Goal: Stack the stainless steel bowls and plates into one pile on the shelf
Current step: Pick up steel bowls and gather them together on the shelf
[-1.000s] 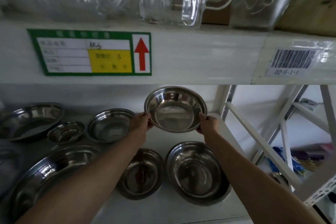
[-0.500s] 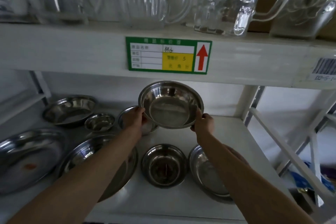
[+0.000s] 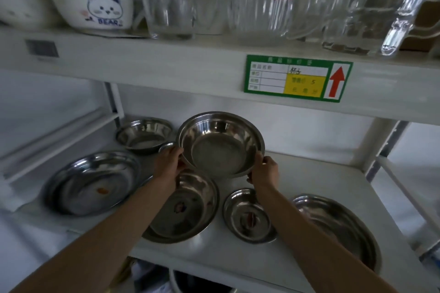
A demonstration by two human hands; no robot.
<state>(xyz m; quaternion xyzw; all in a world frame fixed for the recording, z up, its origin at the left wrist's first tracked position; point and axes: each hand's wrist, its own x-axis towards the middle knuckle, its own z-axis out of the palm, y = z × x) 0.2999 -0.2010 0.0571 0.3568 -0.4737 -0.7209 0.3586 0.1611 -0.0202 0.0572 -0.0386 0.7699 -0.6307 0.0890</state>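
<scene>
I hold a stainless steel bowl (image 3: 220, 144) tilted toward me above the white shelf (image 3: 309, 173). My left hand (image 3: 167, 162) grips its left rim and my right hand (image 3: 264, 171) grips its right rim. Directly below it sits a wide steel bowl (image 3: 188, 209). A small steel bowl (image 3: 248, 216) lies to its right, and a large shallow plate (image 3: 338, 226) rests at the far right. On the left lies a big flat plate (image 3: 92, 181). A deep bowl (image 3: 144, 134) stands at the back, and a small bowl's rim (image 3: 166, 146) shows behind my left hand.
The upper shelf beam (image 3: 166, 62) hangs low over the bowls, bearing a green label (image 3: 297, 78). Glass jugs (image 3: 262, 0) and a white bear bowl (image 3: 100, 5) stand on top. A shelf post (image 3: 381, 150) rises at the right, a side rail (image 3: 59, 135) at the left.
The bowl in both hands has moved leftward along the shelf, from above the right-hand bowls to above the wide middle bowl. My view has swung left too, showing the flat plate.
</scene>
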